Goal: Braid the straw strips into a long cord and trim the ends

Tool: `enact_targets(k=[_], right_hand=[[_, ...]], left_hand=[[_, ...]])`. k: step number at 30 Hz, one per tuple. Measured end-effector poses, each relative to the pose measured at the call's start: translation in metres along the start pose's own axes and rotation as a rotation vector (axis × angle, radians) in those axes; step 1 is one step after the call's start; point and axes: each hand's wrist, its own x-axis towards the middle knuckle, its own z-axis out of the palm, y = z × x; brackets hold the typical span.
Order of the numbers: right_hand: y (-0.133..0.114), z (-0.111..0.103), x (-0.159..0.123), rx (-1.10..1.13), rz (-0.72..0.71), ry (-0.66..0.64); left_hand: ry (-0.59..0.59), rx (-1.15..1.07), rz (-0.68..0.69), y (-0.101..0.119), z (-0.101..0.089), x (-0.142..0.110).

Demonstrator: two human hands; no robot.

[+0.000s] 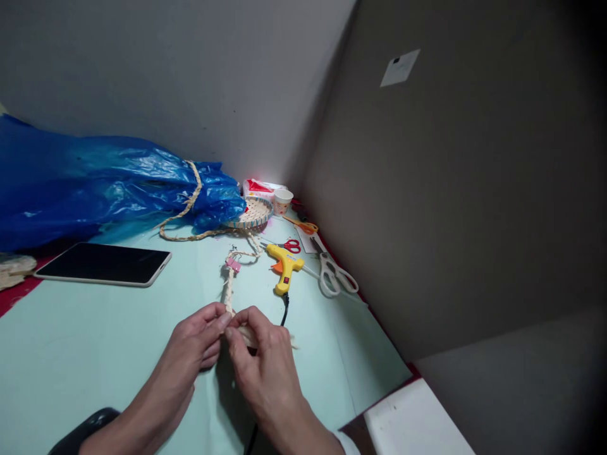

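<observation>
A pale straw-like braid point(229, 291) runs from my hands up to a pink clip point(232, 264), beyond which it continues as a thinner cord. My left hand point(203, 335) pinches the near end of the braid between thumb and forefinger. Close against it, my right hand point(260, 354) has its thumb and forefinger closed on the loose strands at that same end. Some strands point(247, 336) pass under the right palm, and their tips show past its far side. A yellow glue gun point(284, 266) lies just beyond the right hand.
Red scissors point(290, 246), large white-handled scissors point(334, 275) and orange scissors point(303, 224) lie at the right. A paper cup point(282, 201) and a woven basket point(253, 213) stand at the back. A phone point(104, 264) and a rope-tied blue plastic bag point(118, 183) are at the left.
</observation>
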Motion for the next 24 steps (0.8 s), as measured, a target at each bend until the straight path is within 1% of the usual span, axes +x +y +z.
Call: enact_targets(k=[2,5,10,13,16,20,22,24], right_hand=[[0.003,0.003,0.000,-0.023,0.005,0.062],[0.005,0.007,-0.001,-0.086,0.000,0.122],[0.001,0.009,0.000,-0.240,-0.007,0.149],[-0.001,0.008,0.002,-0.306,0.011,0.122],[0.001,0.009,0.003,-0.322,0.021,0.095],[0.005,0.007,-0.003,-0.300,0.010,0.019],[0.003,-0.001,-0.006,-0.318,-0.027,-0.049],[-0.002,-0.018,-0.003,-0.409,-0.087,-0.136]], left_hand=[[-0.027,-0.023,0.002,0.000,-0.001,0.001],[-0.051,-0.069,-0.005,-0.002,-0.002,0.002],[-0.001,-0.117,-0.010,-0.001,-0.002,0.001],[-0.001,-0.098,-0.009,0.002,-0.001,-0.003],[-0.017,-0.024,-0.017,0.004,0.000,-0.005],[0.005,0.077,-0.023,-0.001,-0.005,0.000],[-0.003,0.137,-0.010,-0.007,-0.010,0.006],[-0.039,0.176,0.006,-0.012,-0.016,0.015]])
